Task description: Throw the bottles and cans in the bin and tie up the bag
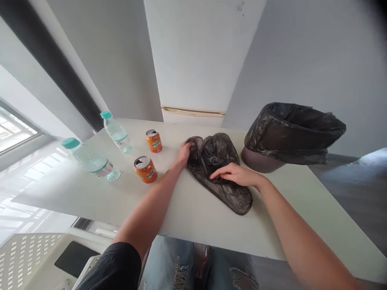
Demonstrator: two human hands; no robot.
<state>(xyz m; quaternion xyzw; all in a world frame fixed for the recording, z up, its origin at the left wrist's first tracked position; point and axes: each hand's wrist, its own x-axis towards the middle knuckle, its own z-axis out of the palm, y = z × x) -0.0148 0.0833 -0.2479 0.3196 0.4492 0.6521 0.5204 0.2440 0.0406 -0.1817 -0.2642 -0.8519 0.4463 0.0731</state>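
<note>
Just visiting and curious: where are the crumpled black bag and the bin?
Crumpled black bag [214, 158], head view: middle of its plastic.
Bin [262, 160], head view: bare lower wall.

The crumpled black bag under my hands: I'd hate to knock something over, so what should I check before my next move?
1. Left hand on the black bag: ok, at its left end.
2. Right hand on the bag: ok, resting on top.
3. Bag's opening found: cannot tell, it isn't clear among the folds.
4. Near can and far can upright and apart from the bag: ok.
5. Bag clear of the lined bin: cannot tell, their edges nearly meet in this view.
6. Caps on the near bottle and far bottle: ok, both on.
</note>
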